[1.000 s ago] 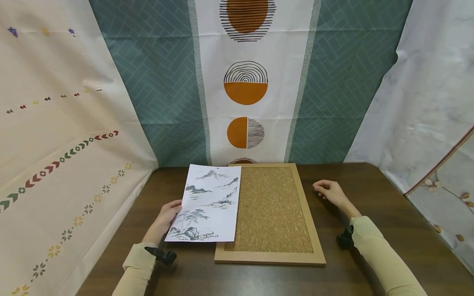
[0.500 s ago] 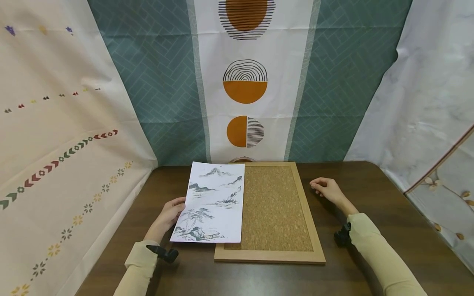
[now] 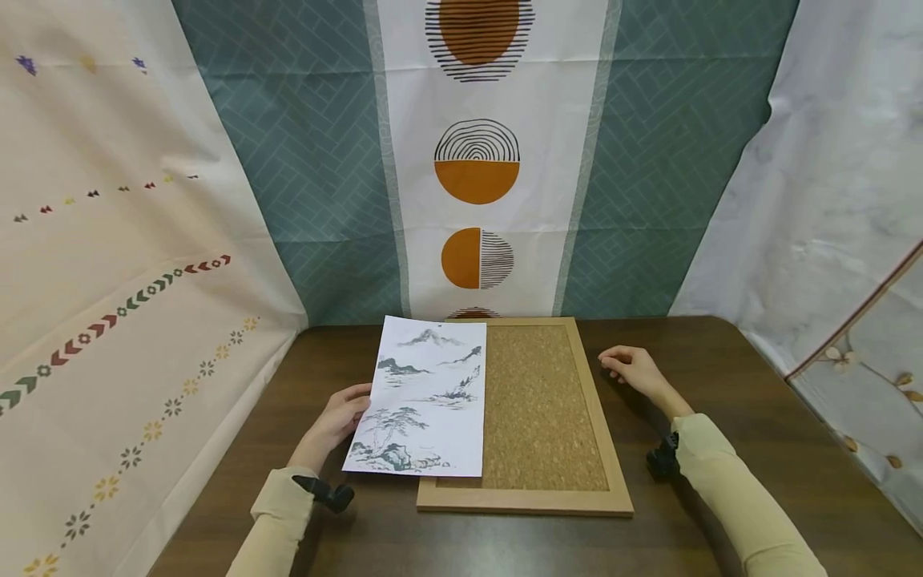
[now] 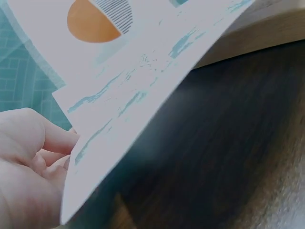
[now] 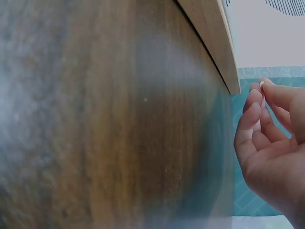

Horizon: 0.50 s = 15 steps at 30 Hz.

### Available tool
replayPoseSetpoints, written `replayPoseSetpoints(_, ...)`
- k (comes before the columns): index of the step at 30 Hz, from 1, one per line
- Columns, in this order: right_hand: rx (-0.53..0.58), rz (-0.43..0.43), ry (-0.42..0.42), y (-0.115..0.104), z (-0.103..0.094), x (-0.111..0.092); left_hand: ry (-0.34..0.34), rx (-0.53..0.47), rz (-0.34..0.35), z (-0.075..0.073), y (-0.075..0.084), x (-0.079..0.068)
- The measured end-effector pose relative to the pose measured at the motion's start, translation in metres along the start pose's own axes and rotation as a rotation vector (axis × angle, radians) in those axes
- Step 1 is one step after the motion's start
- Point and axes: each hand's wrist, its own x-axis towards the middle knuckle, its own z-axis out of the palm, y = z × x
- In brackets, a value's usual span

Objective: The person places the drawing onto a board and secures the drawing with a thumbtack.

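Note:
A white sheet of paper [image 3: 425, 401] with ink-style mountains and trees overlaps the left part of the wood-framed corkboard [image 3: 548, 401]. My left hand [image 3: 344, 415] holds the sheet by its left edge, pinched between thumb and fingers. In the left wrist view the fingers [image 4: 52, 138] go behind the paper [image 4: 138, 105], and part of them is hidden. Right of the board, my right hand [image 3: 638, 375] hovers with fingers curved. In the right wrist view the thumb and forefinger tips meet at a tiny pale spot; I cannot tell whether that hand [image 5: 276, 133] holds anything.
The board lies on a dark brown wooden table [image 3: 692, 353]. Behind the table hangs a green and white patterned cloth [image 3: 476, 184]. A cream embroidered cloth [image 3: 144, 320] borders the left, and a pale marbled cloth [image 3: 829, 200] the right. Each wrist wears a small black camera.
My left hand has carried the paper to the right, so it covers more of the corkboard. The right hand has shifted slightly left toward the board. The board has stayed put.

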Motion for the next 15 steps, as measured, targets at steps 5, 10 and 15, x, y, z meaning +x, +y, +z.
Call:
replayPoseSetpoints(5,-0.001,-0.003,-0.007,-0.003,0.001,0.001,-0.031,-0.009,0.003,0.005,0.002,-0.001)
replayPoseSetpoints(10,0.008,-0.002,-0.01,-0.005,0.002,0.001,-0.078,-0.013,0.02,0.009,0.002,0.001)
replayPoseSetpoints(15,0.009,-0.004,-0.014,-0.004,0.004,0.002,-0.145,-0.061,0.031,0.015,0.003,0.002)
